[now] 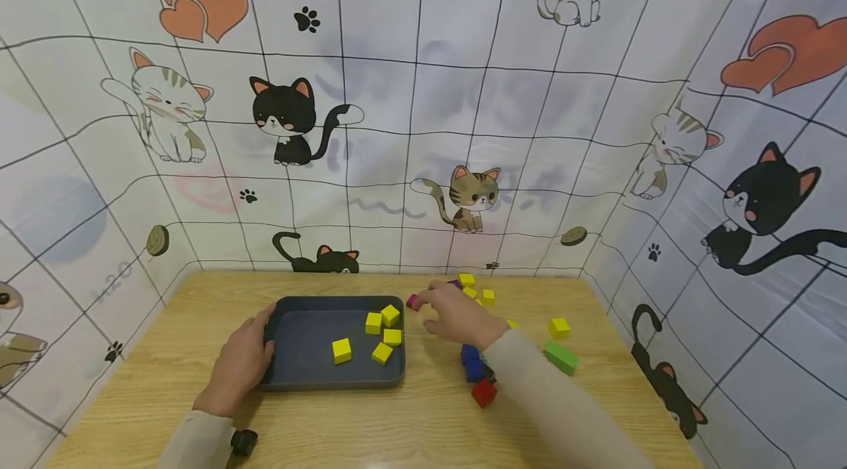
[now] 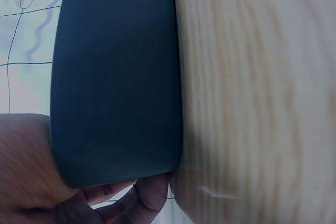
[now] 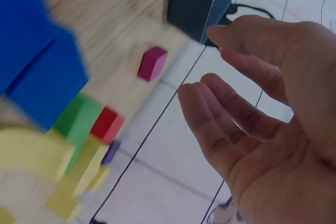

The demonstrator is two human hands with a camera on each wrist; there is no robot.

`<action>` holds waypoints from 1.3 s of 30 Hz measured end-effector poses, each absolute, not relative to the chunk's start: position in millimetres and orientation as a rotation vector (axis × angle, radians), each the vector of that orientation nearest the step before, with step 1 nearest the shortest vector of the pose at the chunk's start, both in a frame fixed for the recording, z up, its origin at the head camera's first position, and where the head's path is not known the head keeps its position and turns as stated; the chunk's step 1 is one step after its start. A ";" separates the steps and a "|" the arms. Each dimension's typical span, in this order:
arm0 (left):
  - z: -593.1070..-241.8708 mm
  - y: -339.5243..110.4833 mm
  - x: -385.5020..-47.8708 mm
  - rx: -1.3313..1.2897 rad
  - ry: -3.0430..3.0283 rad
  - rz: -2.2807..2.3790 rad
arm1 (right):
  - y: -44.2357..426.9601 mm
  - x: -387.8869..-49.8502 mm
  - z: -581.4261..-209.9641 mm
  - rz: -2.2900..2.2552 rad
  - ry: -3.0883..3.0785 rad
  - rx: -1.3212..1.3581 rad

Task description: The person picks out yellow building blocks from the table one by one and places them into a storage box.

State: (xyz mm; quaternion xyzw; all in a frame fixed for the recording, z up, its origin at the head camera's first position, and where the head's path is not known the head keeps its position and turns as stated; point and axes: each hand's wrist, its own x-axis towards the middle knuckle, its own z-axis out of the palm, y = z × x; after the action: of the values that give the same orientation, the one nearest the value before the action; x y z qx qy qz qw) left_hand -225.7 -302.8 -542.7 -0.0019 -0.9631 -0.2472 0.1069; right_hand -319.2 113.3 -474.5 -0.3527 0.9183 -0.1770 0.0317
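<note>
Hovering near the centre of the head view, the right hand (image 1: 456,313) holds its thumb and fingers parted, with nothing between them. The magenta block (image 3: 152,64), nearest its fingertips, rests on the table (image 1: 397,425) just off the upper right corner of the tray (image 1: 301,344). At the lower left, the left hand (image 1: 241,357) grips the tray's left end, probably a useful brace against bumps. A good pick would likely close thumb and fingertips evenly on two opposite faces, low down, so the small block does not twist. The tray wall crowds its left side, so leave finger room there. Keeping the sleeve (image 1: 529,373) high should avoid nudging the blue blocks (image 1: 472,364) and red block (image 1: 484,392) beside it.
</note>
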 end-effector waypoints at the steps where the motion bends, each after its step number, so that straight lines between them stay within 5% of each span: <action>1: -542.4 -302.4 -225.9 -0.004 -2.839 -0.731 | 118.4 -319.2 -474.6 -0.544 2.827 -1.075; 23: -544.3 -302.2 -227.6 0.019 -2.851 -0.722 | 218.7 -307.4 -472.8 -0.490 2.749 -0.866; 39: -548.4 -304.6 -227.6 -0.009 -2.828 -0.712 | 225.0 -302.4 -492.3 -0.501 2.744 -0.802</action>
State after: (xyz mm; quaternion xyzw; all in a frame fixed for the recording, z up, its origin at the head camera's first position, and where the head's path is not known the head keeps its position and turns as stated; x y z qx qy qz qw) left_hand -227.6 -304.6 -548.4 -0.0030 -0.9636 -0.2424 0.1124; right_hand -302.4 225.0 -492.3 -0.2745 0.9386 -0.1714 0.1192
